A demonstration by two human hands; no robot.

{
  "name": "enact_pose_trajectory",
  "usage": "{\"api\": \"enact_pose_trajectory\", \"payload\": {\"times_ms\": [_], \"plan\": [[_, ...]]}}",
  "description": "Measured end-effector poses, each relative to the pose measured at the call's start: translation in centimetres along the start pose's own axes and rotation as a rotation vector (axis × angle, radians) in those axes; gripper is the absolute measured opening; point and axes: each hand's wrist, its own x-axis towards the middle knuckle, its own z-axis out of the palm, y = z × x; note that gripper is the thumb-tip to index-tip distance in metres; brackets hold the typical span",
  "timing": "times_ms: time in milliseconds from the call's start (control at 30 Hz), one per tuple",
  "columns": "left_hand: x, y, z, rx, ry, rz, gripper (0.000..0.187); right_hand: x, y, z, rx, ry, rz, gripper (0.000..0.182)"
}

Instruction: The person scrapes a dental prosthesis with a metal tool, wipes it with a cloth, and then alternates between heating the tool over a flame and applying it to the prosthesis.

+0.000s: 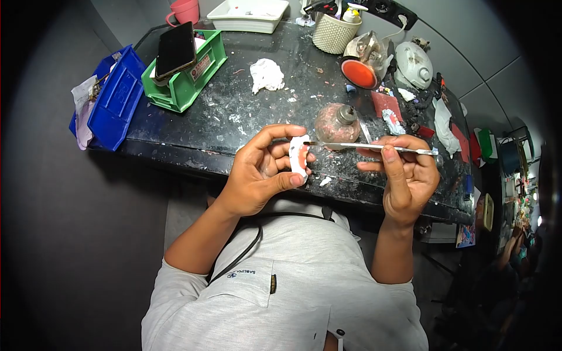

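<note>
The left hand (257,172) has its grip closed around a small white dental cast with pink gum and teeth (299,155), held upright in the air just in front of the near edge of the dark, spattered bench (234,117). The right hand (407,172) pinches a thin metal spatula (369,146), which lies level with its tip touching the top of the cast. A slip of the tip could, I judge, gouge the pink part or nick the left thumb close beside it; a loose hold would drop the cast to the floor, since nothing lies under it. A glass spirit lamp (338,121) stands just behind the hands, and whether it is lit cannot be told. The cast's far face is hidden by the fingers, and the clutter at the bench's right end is too small to read.
</note>
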Motion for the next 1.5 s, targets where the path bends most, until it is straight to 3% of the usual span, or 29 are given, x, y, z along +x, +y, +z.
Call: {"api": "enact_pose_trajectory", "payload": {"times_ms": [233,400,833,1233,1500], "plan": [[0.0,0.0,0.1,-0.027,0.008,-0.002,0.067,0.1,-0.3,-0.7,-0.041,0.040,-0.011,0.013],[0.0,0.1,0.0,-0.023,0.014,-0.002,0.068,2.9,-0.8,-2.3,-0.198,0.274,-0.180,0.017],[-0.1,0.3,-0.1,-0.023,0.012,-0.016,0.068,4.3,-0.6,-3.0,-0.238,0.321,-0.198,0.015],[0.0,0.2,-0.1,-0.041,0.008,-0.011,0.068,2.3,-0.6,-2.7,-0.108,0.232,-0.091,0.014],[-0.1,0.2,-0.1,-0.028,-0.006,-0.028,0.069,0.4,-1.3,-0.5,-0.005,0.037,-0.031,0.013]]}}
